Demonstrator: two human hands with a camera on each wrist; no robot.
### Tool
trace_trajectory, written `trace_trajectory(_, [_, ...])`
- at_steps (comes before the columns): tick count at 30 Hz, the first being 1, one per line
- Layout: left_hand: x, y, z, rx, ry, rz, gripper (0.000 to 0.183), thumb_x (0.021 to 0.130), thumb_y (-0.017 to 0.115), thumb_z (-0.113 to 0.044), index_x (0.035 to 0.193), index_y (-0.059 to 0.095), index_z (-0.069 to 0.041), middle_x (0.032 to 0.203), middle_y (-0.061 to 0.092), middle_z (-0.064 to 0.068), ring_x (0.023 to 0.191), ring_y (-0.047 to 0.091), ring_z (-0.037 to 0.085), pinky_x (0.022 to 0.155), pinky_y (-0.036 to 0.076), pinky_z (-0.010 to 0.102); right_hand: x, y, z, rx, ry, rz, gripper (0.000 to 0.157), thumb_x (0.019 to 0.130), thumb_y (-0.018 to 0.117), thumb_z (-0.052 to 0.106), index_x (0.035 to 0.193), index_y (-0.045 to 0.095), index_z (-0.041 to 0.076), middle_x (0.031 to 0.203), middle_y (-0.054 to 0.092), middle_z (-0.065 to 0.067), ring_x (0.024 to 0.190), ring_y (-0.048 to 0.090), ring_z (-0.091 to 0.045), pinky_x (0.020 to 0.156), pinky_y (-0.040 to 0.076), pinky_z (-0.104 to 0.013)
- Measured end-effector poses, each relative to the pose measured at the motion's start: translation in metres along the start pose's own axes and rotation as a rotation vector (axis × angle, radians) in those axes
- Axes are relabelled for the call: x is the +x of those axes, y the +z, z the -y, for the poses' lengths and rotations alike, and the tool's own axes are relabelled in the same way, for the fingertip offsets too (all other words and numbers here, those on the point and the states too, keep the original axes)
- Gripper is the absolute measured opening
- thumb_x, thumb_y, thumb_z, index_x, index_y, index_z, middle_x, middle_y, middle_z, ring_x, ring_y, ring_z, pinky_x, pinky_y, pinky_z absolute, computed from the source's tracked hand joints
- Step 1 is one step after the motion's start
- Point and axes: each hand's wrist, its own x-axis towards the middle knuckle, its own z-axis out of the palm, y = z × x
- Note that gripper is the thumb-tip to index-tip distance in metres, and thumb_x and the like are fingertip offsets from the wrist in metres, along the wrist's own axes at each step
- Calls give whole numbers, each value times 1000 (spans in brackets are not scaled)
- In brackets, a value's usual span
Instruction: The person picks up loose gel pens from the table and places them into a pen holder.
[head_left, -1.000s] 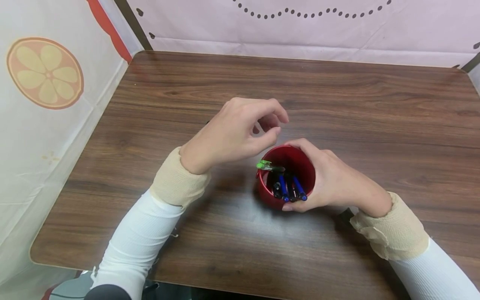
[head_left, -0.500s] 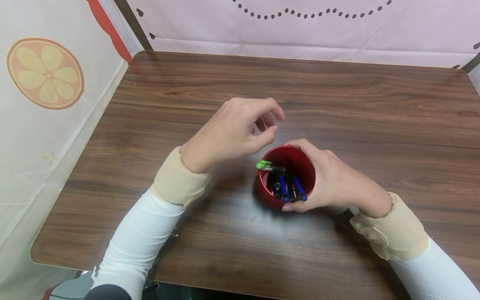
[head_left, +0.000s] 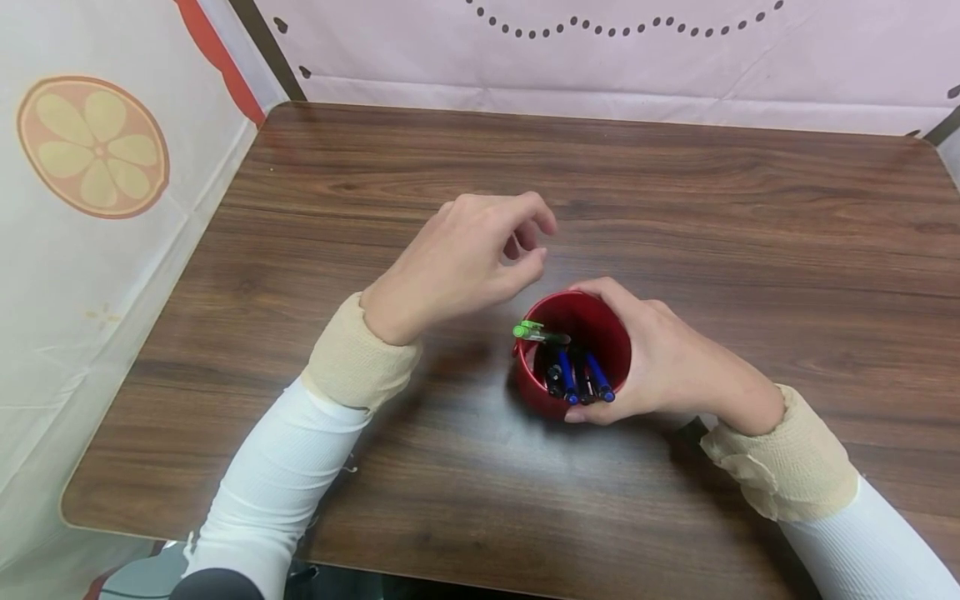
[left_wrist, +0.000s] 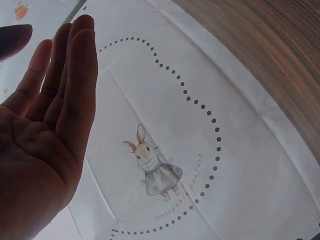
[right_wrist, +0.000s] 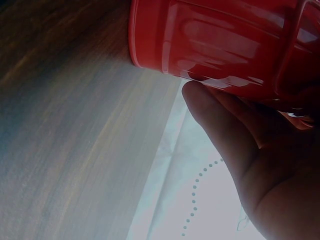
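A glossy red cup (head_left: 585,318) stands on the wooden table with several pens inside. My right hand (head_left: 663,358) holds it from the right side, the thumb along the near wall and fingers on the far side. A green-capped pen (head_left: 534,332) leans over the cup's left rim. Blue-capped pens (head_left: 567,377) and black ones lean toward the near rim. In the right wrist view the cup's red wall (right_wrist: 220,45) rests against the hand. Beyond the cup's left side hovers my left hand (head_left: 465,258), its fingers loosely bent and holding nothing.
The brown wood-grain table (head_left: 300,467) has rounded corners. Pale printed cloth (head_left: 622,67) hangs behind it, and another with an orange-slice print (head_left: 92,148) hangs at the left. A small dark object (head_left: 693,429) shows beneath the right wrist.
My left hand has drawn slightly to the left, away from the cup. The right hand, the cup and the pens have stayed where they were.
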Motion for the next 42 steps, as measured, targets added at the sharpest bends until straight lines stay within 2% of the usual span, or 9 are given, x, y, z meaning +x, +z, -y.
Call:
trace_trajectory(5, [0, 0, 1, 28, -16, -2, 21, 86, 60, -12, 105, 68, -13, 85, 68, -6, 75, 63, 12, 66, 47, 27, 0, 0, 0, 2, -1, 2, 100, 57, 99, 41, 137, 45, 16, 124, 65, 5, 110, 63, -13, 91, 53, -35])
trace_trajectory(12, [-1, 0, 2, 90, -67, 12, 21, 87, 61, -15, 108, 67, -14, 87, 67, -3, 73, 59, 11, 64, 47, 31, 1, 0, 0, -1, -5, 1, 100, 57, 99, 41, 137, 45, 15, 124, 65, 5, 110, 63, -12, 91, 53, -35])
trace_trajectory(27, [-3, 2, 6, 186, -125, 44, 27, 89, 63, -20, 116, 65, -15, 92, 64, -2, 70, 56, 16, 60, 47, 34, 1, 0, -1, 11, 12, 10, 99, 57, 98, 42, 137, 45, 17, 125, 64, 7, 111, 63, -11, 92, 53, -36])
trace_trajectory(33, [-3, 3, 8, 243, -160, 50, 30, 89, 65, -23, 118, 64, -15, 95, 66, 0, 75, 60, 19, 59, 50, 39, 1, 0, -1, 12, 11, 9, 99, 58, 98, 43, 138, 45, 18, 126, 64, 7, 112, 63, -11, 93, 53, -35])
trace_trajectory(42, [-4, 3, 10, 301, -216, 66, 32, 90, 64, -27, 119, 63, -14, 90, 64, 1, 71, 59, 25, 57, 50, 44, 0, 0, -1, 13, 13, 6, 99, 58, 98, 42, 138, 45, 18, 126, 64, 7, 112, 62, -11, 93, 53, -36])
